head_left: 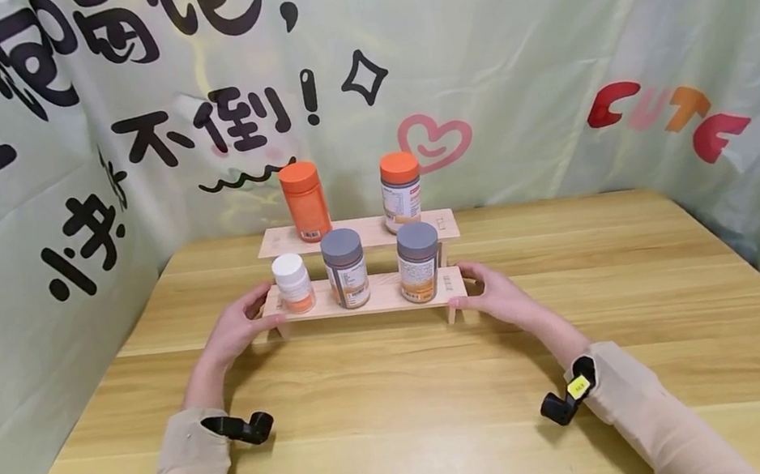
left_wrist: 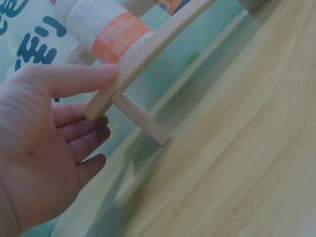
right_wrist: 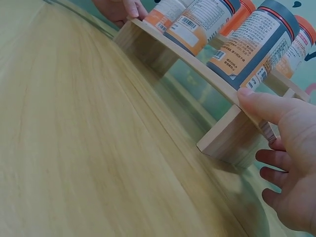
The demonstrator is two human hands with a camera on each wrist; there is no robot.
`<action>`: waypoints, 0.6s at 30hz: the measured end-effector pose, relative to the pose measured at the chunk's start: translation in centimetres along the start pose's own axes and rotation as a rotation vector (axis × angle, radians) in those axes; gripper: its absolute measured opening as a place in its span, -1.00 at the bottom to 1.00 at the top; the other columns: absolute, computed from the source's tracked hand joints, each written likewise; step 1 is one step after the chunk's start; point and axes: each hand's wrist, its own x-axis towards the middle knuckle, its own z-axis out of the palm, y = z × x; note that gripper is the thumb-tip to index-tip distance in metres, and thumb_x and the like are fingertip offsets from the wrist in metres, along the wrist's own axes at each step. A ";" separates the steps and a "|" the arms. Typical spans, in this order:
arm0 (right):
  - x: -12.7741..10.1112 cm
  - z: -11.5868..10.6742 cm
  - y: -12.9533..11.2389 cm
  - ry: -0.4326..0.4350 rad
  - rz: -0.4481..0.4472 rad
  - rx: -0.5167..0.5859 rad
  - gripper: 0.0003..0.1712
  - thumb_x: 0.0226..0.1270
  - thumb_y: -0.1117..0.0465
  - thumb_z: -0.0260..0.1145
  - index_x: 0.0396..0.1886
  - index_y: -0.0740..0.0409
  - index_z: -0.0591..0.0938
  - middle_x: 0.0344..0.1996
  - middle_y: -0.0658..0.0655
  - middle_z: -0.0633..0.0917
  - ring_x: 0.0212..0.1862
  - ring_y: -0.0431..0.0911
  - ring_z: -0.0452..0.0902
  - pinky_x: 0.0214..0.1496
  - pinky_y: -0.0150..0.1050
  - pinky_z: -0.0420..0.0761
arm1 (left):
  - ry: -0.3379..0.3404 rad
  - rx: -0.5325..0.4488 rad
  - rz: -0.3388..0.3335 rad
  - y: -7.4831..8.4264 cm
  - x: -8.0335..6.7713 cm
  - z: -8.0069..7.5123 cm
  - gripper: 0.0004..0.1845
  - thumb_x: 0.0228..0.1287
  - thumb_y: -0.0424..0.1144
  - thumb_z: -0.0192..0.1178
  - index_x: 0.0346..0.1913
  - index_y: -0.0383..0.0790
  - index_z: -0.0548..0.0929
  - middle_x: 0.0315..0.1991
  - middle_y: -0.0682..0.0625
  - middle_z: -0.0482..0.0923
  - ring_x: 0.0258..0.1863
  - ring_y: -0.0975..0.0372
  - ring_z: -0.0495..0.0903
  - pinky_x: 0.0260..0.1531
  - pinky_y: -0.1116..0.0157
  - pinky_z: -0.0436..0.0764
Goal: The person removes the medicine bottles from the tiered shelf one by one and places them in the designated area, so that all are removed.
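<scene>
The two-tier wooden rack [head_left: 384, 292] is at the rear of the tabletop [head_left: 392, 415]. Its front tier carries a white bottle [head_left: 294, 284] and two grey-capped bottles [head_left: 419, 264], upright; its back tier carries two orange-capped bottles [head_left: 306, 205]. The left hand [head_left: 240, 323] and right hand [head_left: 497, 296] grip opposite ends of the front tier. Recommended: apply equal force at both ends, keep the tiers level and move slowly; tilting would likely topple bottles.
</scene>
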 end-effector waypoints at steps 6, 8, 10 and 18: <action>-0.3 -0.7 0.1 -0.011 -0.060 0.021 -0.11 0.19 0.15 0.34 0.36 0.46 0.11 0.29 0.44 0.25 0.32 0.27 0.10 0.34 0.12 0.10 | -0.061 -0.033 0.034 0.0 0.4 0.3 -0.07 0.15 -0.25 0.26 0.40 -0.50 -0.11 0.42 -0.34 -0.17 0.40 -0.10 -0.12 0.35 0.03 -0.05; -0.3 -1.3 0.1 0.004 -0.088 0.048 -0.15 0.22 0.20 0.31 0.35 0.48 0.10 0.28 0.45 0.26 0.32 0.27 0.11 0.35 0.10 0.11 | -0.072 -0.061 0.035 0.0 0.5 0.3 -0.05 0.15 -0.28 0.26 0.40 -0.49 -0.15 0.42 -0.35 -0.20 0.40 -0.10 -0.14 0.35 0.02 -0.07; -0.4 -2.1 -0.1 0.023 -0.101 0.072 -0.19 0.25 0.23 0.27 0.35 0.47 0.10 0.27 0.44 0.27 0.31 0.25 0.13 0.34 0.08 0.13 | -0.077 -0.087 0.033 0.1 0.5 0.2 -0.05 0.15 -0.30 0.25 0.40 -0.50 -0.16 0.43 -0.35 -0.22 0.40 -0.10 -0.15 0.35 0.03 -0.08; -0.2 -6.0 -2.6 0.056 -0.066 0.094 -0.22 0.34 0.17 0.18 0.41 0.36 0.05 0.32 0.39 0.23 0.32 0.24 0.12 0.32 0.07 0.20 | -0.112 -0.117 0.031 0.0 0.6 -0.2 -0.06 0.15 -0.31 0.25 0.40 -0.51 -0.17 0.42 -0.36 -0.21 0.39 -0.12 -0.13 0.34 0.00 -0.07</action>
